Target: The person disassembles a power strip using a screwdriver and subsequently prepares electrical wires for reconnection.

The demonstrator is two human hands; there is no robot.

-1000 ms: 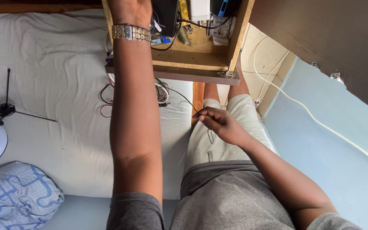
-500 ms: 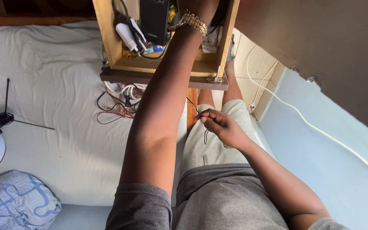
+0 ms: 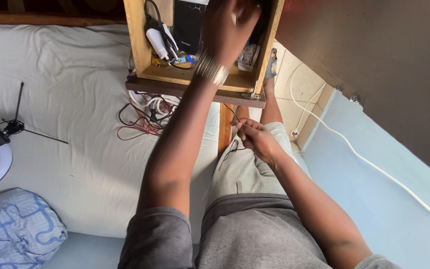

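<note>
Reach has been lengthened since a moment ago: the left hand (image 3: 230,25) is now sunk inside the wooden box (image 3: 135,45) at the far end, beside the black device (image 3: 189,27), where before it was at the opening. Its fingers are blurred, so whether anything is gripped cannot be told. The right hand (image 3: 255,137) is kept over the lap, pinched shut on a thin black wire (image 3: 231,149). Room inside the box is tight between its side walls. Open bed (image 3: 65,99) lies left, with a cable tangle (image 3: 143,117) near the box edge.
</note>
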